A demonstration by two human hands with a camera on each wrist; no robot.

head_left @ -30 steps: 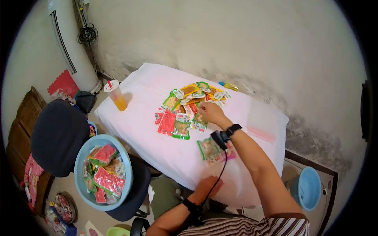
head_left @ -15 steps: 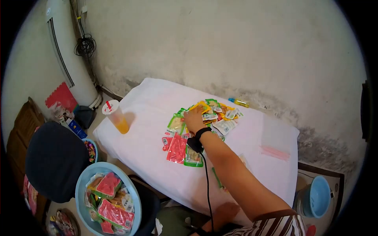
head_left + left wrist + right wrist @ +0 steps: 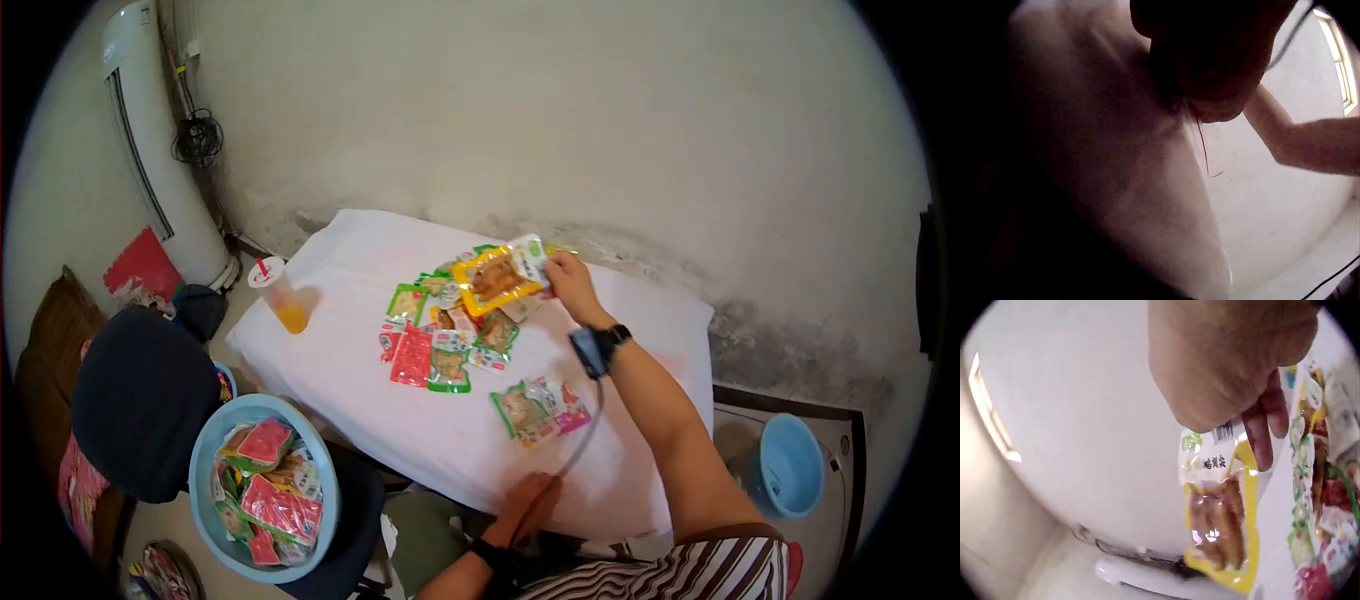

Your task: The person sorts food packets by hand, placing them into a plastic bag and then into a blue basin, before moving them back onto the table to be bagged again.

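Note:
My right hand point(image 3: 578, 290) grips a yellow-edged snack packet point(image 3: 497, 281) by its white end, above a pile of packets. In the right wrist view the packet point(image 3: 1217, 519) hangs down, brown food showing through its clear window. Beneath lie several sealed packets, among them a red one point(image 3: 411, 355) and a green-edged one point(image 3: 449, 362). Closer to me are another green-edged packet point(image 3: 520, 410) and a pink-edged one beside it. My left hand point(image 3: 533, 500) rests at the table's near edge; the left wrist view shows it dark, with its fingers mostly hidden.
A cup of orange drink point(image 3: 281, 296) with a red straw stands on the white-covered table point(image 3: 350, 370), left of the pile. A blue basin point(image 3: 204, 505) full of packets sits at lower left, near a dark chair point(image 3: 140, 405). Another blue basin point(image 3: 791, 465) is at right.
My right hand reached leftward into the pile, then lifted the yellow-edged packet out and moved right with it. The left hand stays at the near edge while the head view shifts.

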